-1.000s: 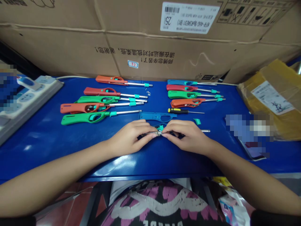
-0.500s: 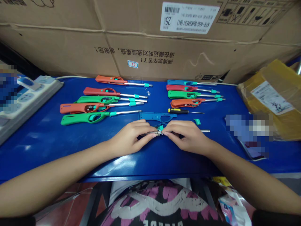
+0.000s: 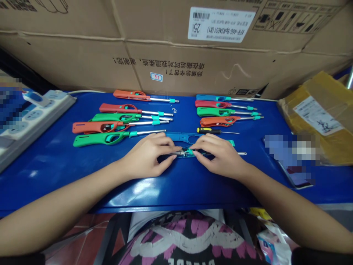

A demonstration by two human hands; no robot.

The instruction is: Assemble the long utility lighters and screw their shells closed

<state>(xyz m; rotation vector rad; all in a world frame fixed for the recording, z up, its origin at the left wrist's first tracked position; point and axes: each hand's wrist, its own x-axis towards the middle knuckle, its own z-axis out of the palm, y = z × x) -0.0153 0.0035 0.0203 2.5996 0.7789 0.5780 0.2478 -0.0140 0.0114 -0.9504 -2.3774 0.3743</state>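
Smack in the middle of the table [image 3: 55,162], a skinny inner assembly [image 3: 188,151] (thin metal tube, teal fitting) is being pinched from both ends. The left hand [image 3: 146,156] is closed on it with thumb and forefinger, and the right hand [image 3: 220,156] is clamped on the other end the same way. Both wrists are rested on the table, probably so the fiddly part is kept steady.

It's held right by the bare blue shell [image 3: 179,136] laid at 12 o'clock; whether they touch can't be told. A screwdriver [image 3: 212,130] is parked at 1 o'clock, within easy reach. Whole lighters are kept clear of the work spot: the left batch of lighters [image 3: 116,118] at 10 o'clock, the right batch of lighters [image 3: 224,109] at 1, nozzles all pointed right. A power strip [image 3: 35,114] is at 9 and a yellow parcel [image 3: 317,110] at 3.
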